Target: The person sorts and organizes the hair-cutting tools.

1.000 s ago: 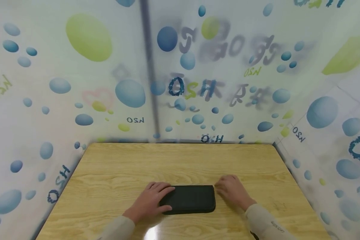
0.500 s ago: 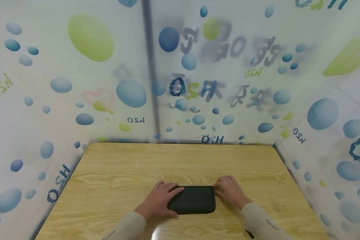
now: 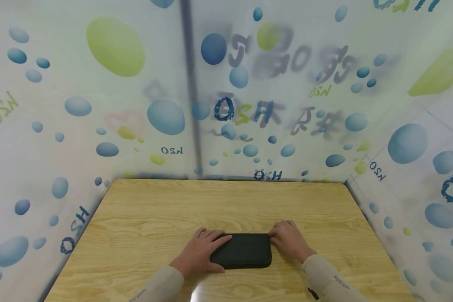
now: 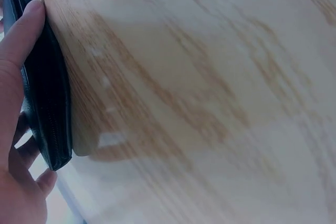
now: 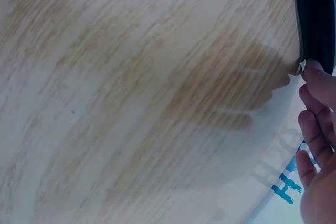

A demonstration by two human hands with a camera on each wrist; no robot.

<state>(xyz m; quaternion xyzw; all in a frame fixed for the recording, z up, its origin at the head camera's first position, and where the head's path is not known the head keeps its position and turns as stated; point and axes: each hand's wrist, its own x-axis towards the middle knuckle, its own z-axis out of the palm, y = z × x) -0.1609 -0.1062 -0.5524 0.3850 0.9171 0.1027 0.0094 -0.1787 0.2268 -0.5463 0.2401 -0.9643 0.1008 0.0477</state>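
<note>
The black wallet [image 3: 247, 251] rests on the wooden table [image 3: 158, 214], its left end gripped by the left hand [image 3: 198, 253], its far right corner pinched by the right hand [image 3: 290, 240]. It looks light, smooth and slightly flexible, probably best steadied by the edges near its zip [image 4: 53, 129]. Mirrored "H2O" lettering [image 3: 243, 113] covers the wall [image 3: 166, 63]; print on the right sleeve [image 3: 326, 274] is illegible.

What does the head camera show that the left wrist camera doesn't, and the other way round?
Only the head view shows the right hand, at the far right corner of the black case, both sleeves, and the printed walls with their blue and green ovals.

Only the left wrist view makes out what looks like a zip along the case's edge.

Both show the left hand holding the black case, and the wooden table.
</note>
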